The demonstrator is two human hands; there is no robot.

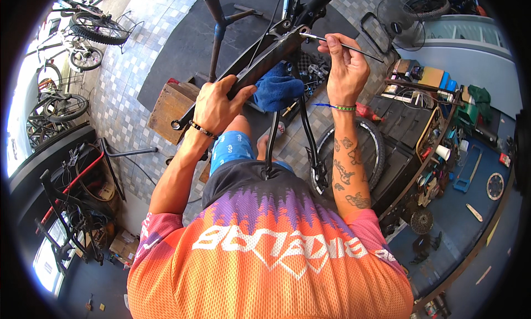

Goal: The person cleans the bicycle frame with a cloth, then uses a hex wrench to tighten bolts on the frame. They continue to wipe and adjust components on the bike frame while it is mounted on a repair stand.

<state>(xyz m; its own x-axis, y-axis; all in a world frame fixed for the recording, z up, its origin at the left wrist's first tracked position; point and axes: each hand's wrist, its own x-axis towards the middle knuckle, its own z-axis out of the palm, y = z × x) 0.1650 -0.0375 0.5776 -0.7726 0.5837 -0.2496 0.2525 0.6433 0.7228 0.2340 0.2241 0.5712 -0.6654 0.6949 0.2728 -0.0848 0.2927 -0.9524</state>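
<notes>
My left hand (219, 104) is closed around a black bicycle swingarm (270, 58), with the thumb lying along its upper side. The arm slants from lower left up to a pivot eye at its far end. Between the thumb and fingertips of my right hand (347, 70) is a thin brush (362, 52) with a dark handle and a pale metal ferrule. Its tip touches or sits right at the pivot eye; the bristles are too small to make out. Just below the swingarm hangs a blue cloth (278, 88). A dark bicycle frame (218, 26) stands beyond.
On the right, a workbench (442, 219) carries many tools, among them a blue hacksaw (468, 167). A bicycle wheel (376, 147) leans by black drawers (401, 120). A wooden box (172, 111) stands left of my legs. Several bicycles (97, 29) line the far left.
</notes>
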